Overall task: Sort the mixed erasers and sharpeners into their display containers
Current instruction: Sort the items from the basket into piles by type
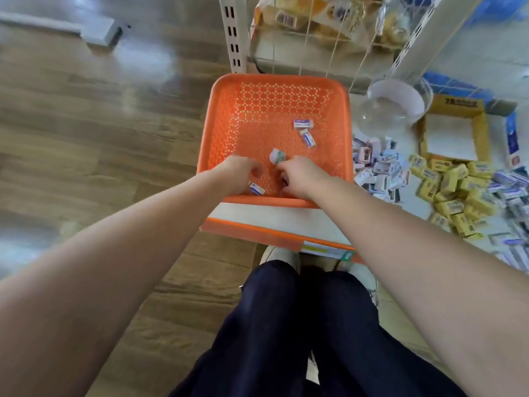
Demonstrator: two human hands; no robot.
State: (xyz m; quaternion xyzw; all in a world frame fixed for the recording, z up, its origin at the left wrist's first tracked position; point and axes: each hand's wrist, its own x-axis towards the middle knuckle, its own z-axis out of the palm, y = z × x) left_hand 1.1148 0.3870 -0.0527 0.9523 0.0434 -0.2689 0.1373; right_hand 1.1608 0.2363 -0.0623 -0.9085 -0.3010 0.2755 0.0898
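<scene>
An orange perforated basket [229,90] stands on the shelf edge in front of me. Both my hands are inside it near its front wall. My left hand [242,170] has its fingers curled downward; what it holds is hidden. My right hand [299,174] has its fingers curled, with a round pale item [276,156] right at its fingertips. A white-and-blue eraser [256,189] lies beneath my left hand. Two more such erasers [303,124] [308,138] lie further back on the right.
On the shelf to the right lie piles of white-blue boxes [378,167] and yellow boxes [455,187]. A clear plastic jar [392,107] lies tipped beside an open yellow carton [450,136]. A wire rack [329,30] stands behind. Wooden floor lies to the left.
</scene>
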